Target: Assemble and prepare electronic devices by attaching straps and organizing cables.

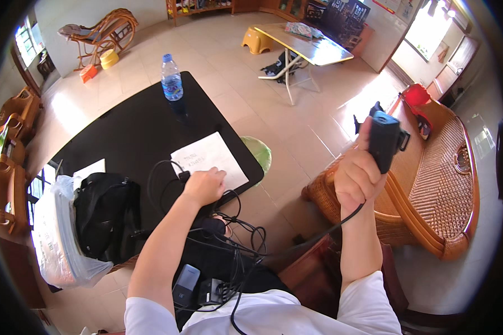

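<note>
My right hand (356,178) is raised on the right, its fingers wrapped round a black box-shaped device (384,142) with a bluish top end and a small side bracket. A cable hangs from it past my wrist. My left hand (205,185) is curled above the lower edge of a white sheet of paper (221,159) with handwriting. It is closed on a black cable (161,167), whose dark plug shows beside the fist; the grip itself is partly hidden. More black cables (246,229) lie tangled over my lap, near a grey-and-black rectangular device (185,283).
The black table (128,131) carries a water bottle (172,81), a black bag (105,215) and a white plastic bag (61,234). A wicker sofa (430,184) stands at right. Farther off are a folding table (296,40), a yellow stool (256,40) and a rocking chair (103,36).
</note>
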Demonstrator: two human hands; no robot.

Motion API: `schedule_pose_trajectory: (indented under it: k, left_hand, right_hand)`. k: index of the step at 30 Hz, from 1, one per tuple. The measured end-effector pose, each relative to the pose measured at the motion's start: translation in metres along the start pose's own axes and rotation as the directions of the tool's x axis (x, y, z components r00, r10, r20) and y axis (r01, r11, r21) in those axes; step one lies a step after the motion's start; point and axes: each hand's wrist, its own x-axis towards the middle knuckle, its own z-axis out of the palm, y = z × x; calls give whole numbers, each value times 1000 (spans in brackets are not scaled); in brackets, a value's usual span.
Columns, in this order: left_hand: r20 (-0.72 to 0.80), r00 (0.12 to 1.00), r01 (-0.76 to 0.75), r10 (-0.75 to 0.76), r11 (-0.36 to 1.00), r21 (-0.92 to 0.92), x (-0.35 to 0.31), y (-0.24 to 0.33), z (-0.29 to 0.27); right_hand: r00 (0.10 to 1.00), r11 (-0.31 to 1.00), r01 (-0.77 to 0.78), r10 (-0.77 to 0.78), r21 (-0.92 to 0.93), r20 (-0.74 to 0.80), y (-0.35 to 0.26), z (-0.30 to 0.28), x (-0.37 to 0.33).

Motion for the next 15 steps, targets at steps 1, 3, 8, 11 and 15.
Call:
schedule_pose_trajectory:
  k: [1, 3, 8, 11, 15]
  left_hand:
    - [6, 1000, -3, 3, 1000, -4, -1, 0, -2]
    - [-16, 1000, -26, 26, 1000, 13, -4, -4, -3]
    - [-48, 997, 62, -56, 989, 136, -10, -10, -12]
    - [-84, 994, 85, -76, 990, 115, -22, -21, -20]
    - [-124, 985, 135, -119, 982, 133, -39, -28, -23]
  right_hand:
    - [995, 1000, 7, -8, 15, 104, -3, -2, -1]
    - [983, 999, 13, -19, 34, 185, -6, -4, -3]
    - [985, 956, 173, -175, -239, 12, -19, 5, -9]
    - [906, 829, 194, -357, -525, -228, -39, 10, -20]
    - [858, 721, -49, -324, -691, -398, -58, 12, -43]
